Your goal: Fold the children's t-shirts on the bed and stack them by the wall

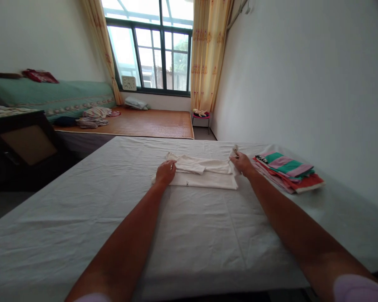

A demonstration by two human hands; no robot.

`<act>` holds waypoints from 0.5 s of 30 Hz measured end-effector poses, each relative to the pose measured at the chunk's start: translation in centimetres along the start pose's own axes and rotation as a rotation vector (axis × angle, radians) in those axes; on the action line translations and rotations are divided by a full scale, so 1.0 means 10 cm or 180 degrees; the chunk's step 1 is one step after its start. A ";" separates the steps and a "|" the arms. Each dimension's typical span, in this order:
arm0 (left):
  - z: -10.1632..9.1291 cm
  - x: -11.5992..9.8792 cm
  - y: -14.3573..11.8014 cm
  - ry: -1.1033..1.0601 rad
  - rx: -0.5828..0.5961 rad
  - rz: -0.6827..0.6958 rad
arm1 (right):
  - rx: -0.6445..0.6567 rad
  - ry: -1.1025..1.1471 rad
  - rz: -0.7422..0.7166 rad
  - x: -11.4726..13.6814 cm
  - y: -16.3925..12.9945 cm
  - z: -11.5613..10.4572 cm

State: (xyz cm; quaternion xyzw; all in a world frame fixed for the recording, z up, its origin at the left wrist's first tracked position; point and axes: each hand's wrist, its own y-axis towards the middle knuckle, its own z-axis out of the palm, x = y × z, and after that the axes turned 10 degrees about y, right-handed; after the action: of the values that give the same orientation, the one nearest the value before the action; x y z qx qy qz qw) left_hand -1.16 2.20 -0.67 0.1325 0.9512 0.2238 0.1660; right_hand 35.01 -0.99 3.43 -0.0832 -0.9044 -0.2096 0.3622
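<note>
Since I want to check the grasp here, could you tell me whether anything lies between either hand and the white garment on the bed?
Nothing visible does. The left hand and right hand are both already on the white garment, one at each end.

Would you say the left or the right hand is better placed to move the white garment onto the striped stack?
Probably the right hand: it pinches the white garment's near edge beside the striped stack. The left hand rests on the far side.

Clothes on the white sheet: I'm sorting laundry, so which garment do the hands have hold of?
The white garment at the middle of the sheet. The left hand and right hand grip its ends; the striped folded stack lies untouched to the right.
</note>
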 end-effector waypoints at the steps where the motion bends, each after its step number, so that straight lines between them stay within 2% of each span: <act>1: -0.01 0.01 0.00 -0.0022 -0.0026 -0.0043 | 0.0061 -0.0095 -0.0084 0.12 0.03 0.08; 4: -0.02 0.03 -0.01 0.0002 0.0106 -0.0115 | 0.0302 -0.0588 -0.0202 0.35 0.03 0.31; 8: 0.00 0.07 -0.03 0.0029 0.0279 -0.0105 | 0.0713 -0.0799 -0.0201 0.45 -0.11 0.56; 10: 0.01 0.08 -0.03 0.0035 0.0301 -0.0115 | 0.1012 -0.0313 -0.0045 0.47 -0.19 0.63; 12: 0.02 0.08 -0.02 0.0044 0.0323 -0.0108 | 0.1307 0.0496 0.0249 0.48 -0.23 0.61; 14: 0.02 0.08 -0.02 0.0045 0.0328 -0.0073 | 0.1318 0.1046 0.0462 0.44 -0.24 0.51; 15: 0.02 0.07 -0.02 0.0044 0.0325 -0.0052 | 0.1179 0.1020 0.0485 0.39 -0.23 0.44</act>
State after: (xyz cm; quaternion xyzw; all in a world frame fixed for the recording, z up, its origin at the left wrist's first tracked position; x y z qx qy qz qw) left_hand -1.77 2.35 -1.11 0.1315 0.9635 0.1746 0.1543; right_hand 28.77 -1.11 2.53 -0.0490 -0.8495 -0.0230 0.5248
